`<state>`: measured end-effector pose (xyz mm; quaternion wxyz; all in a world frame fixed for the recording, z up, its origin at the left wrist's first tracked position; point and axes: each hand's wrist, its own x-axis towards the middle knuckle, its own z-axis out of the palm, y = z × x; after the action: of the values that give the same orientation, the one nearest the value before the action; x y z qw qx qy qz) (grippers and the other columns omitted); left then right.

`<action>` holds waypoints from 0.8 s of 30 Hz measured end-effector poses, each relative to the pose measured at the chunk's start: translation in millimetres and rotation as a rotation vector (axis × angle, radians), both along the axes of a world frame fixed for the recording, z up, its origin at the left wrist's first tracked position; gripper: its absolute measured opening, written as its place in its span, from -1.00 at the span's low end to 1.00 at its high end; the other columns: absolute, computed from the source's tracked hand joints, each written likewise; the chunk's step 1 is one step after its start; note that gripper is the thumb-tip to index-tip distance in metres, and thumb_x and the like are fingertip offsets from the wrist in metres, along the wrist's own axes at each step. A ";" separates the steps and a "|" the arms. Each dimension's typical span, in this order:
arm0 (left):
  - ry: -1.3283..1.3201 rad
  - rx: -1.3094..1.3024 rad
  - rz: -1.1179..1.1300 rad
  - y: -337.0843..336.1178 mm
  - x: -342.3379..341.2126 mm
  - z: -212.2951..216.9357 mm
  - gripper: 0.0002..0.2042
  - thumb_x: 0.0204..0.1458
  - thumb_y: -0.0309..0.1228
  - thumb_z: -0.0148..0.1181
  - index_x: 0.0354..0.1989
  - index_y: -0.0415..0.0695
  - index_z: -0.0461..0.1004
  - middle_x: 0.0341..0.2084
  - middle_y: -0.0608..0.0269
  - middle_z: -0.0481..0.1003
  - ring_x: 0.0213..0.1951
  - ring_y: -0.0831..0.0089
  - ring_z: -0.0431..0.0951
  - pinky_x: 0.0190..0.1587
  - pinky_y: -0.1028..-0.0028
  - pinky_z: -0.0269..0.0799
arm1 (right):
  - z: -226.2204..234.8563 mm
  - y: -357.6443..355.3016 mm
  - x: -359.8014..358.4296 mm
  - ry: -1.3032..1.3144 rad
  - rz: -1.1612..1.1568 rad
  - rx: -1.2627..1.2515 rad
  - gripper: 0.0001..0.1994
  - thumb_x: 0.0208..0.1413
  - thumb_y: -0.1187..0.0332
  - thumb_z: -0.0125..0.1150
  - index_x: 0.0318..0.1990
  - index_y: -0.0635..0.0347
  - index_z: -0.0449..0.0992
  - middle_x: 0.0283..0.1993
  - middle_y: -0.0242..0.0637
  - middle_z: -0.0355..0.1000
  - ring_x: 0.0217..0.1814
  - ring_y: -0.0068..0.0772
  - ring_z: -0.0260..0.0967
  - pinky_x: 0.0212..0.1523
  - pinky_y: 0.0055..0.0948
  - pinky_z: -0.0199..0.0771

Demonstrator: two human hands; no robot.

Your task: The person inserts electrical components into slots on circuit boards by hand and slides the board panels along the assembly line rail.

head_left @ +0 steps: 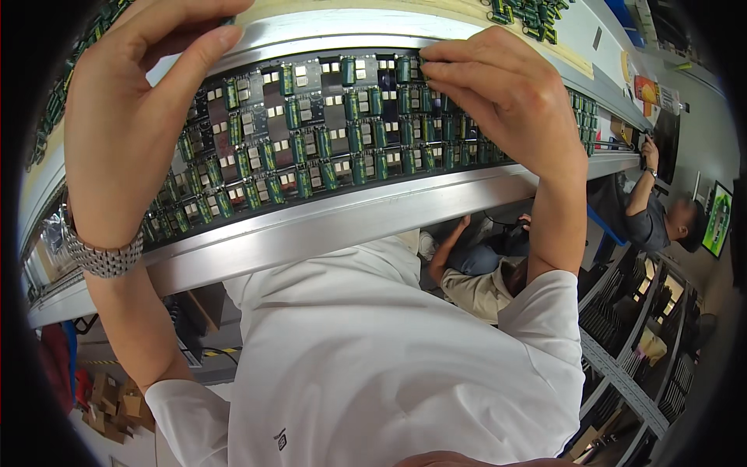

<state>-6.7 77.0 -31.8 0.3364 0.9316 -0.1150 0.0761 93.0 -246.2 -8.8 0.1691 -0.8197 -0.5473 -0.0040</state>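
Forming rows, glossy green cylinders [348, 71] bear yellowish markings.

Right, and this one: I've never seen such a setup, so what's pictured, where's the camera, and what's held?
There's no machine at work, just a person's bare left hand and bare right hand. The single picture comes from a fisheye camera worn on the head, looking down, so straight edges bend. Beyond a silver metal rail lie flat circuit boards carrying rows of small dark green cylinders; more lie in a loose heap farther off. The right hand's fingertips apparently pinch one far-row cylinder. Whether the left holds anything is unclear.
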 end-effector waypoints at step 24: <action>0.103 -0.014 0.135 -83.0 -35.5 3.0 -0.71 0.05 -0.63 0.41 -0.05 -0.28 0.55 -0.14 0.17 0.67 -0.10 0.40 0.68 0.07 0.44 0.56 | -12.1 10.0 72.3 -0.269 -0.176 0.198 -0.85 0.08 0.41 0.27 -0.27 0.32 0.65 -0.30 -0.02 0.60 -0.24 0.08 0.56 -0.16 -0.13 0.55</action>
<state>-42.1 -6.0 -28.8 0.3426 0.9375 -0.0338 0.0514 165.3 -236.2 -20.8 0.1732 -0.8358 -0.4881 -0.1823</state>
